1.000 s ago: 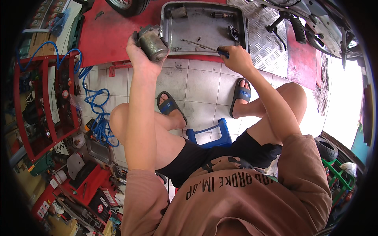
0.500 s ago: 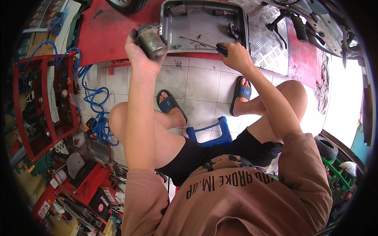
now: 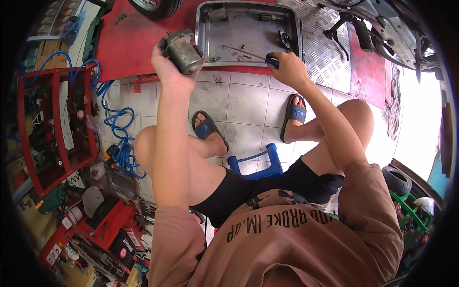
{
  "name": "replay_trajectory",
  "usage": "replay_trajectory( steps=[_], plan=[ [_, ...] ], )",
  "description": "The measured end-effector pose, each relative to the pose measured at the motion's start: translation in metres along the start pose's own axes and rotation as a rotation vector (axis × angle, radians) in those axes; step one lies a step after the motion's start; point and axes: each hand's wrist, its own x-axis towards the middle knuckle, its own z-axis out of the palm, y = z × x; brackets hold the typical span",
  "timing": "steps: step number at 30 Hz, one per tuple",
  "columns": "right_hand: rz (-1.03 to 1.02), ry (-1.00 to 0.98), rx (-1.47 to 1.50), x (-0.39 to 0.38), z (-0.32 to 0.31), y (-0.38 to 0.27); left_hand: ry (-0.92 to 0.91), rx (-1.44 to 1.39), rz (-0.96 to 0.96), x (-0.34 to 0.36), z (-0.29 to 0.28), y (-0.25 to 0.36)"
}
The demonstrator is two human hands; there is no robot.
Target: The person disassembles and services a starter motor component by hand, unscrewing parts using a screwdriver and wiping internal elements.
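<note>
My left hand (image 3: 167, 67) grips a dirty grey cylindrical motor part (image 3: 183, 51), held up over the edge of the red platform (image 3: 134, 43). My right hand (image 3: 287, 67) is closed on a screwdriver with a blue handle (image 3: 271, 60); its thin shaft (image 3: 241, 51) reaches left into a grey metal tray (image 3: 287, 28). The tray holds several small dark parts and bolts. I sit on a low blue stool (image 3: 260, 162), feet in dark sandals on the tiled floor.
A coiled blue air hose (image 3: 119, 138) lies left by a red tool rack (image 3: 52, 129). Tool boxes and clutter sit at lower left. A wheel (image 3: 153, 7) stands at top, a checker plate ramp (image 3: 325, 52) right of the tray, and a small tyre (image 3: 397, 179) at right.
My left hand has kept the motor part raised with little shift. My right hand with the screwdriver has drawn slightly toward the tray's near edge.
</note>
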Motion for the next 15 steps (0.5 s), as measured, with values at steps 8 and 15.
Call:
replay_trajectory(
  steps=[8, 15],
  plan=[
    [0.03, -0.037, -0.027, -0.0016, -0.0068, -0.0056, -0.003, 0.009, -0.003, 0.0013, -0.0005, -0.0015],
    [0.023, -0.057, -0.086, -0.0018, -0.0057, 0.0006, -0.003, 0.001, -0.006, 0.0037, -0.0022, -0.0007]
  ],
)
